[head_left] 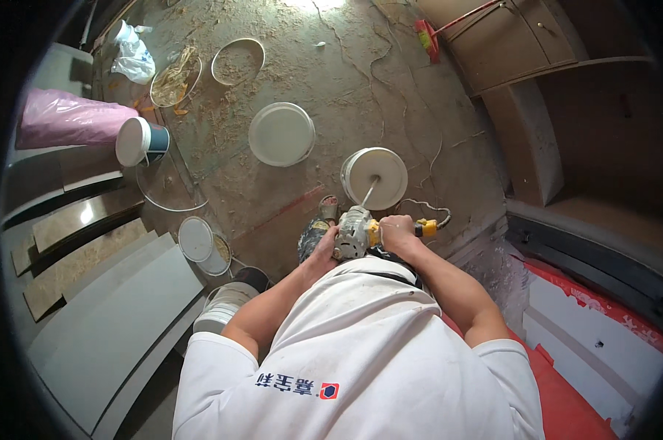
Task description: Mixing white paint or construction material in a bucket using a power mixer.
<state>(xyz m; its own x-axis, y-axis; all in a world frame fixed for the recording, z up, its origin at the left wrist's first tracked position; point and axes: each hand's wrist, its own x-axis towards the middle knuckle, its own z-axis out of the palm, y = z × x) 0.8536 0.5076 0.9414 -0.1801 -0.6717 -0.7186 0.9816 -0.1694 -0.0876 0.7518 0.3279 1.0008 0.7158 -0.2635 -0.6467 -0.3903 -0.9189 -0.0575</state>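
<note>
White cloth of the person's T-shirt lies nearest, just behind the left hand and the right hand. Far left of the left hand, a pink wrapped bundle and layered panels line the side, probably kept there out of the way of the work. Nearer to that hand, though ahead of it, is a white pail with a dark band; stacked buckets sit behind and to its left, perhaps nested to save room. Ahead and slightly left is a pale round tub.

The left hand is clamped on the near-left side of a power drill, some of its fingers hidden. Just ahead of it, a foot stands near a white bucket, possibly to steady it. The drill hangs between the hands, its long shaft running forward into the bucket's pale contents. The right hand closes around the yellow handle; gripping both sides likely resists twisting. A cable loops out to the right of the right hand, seemingly held away from the shaft. Farther right and ahead is a brown cabinet.
</note>
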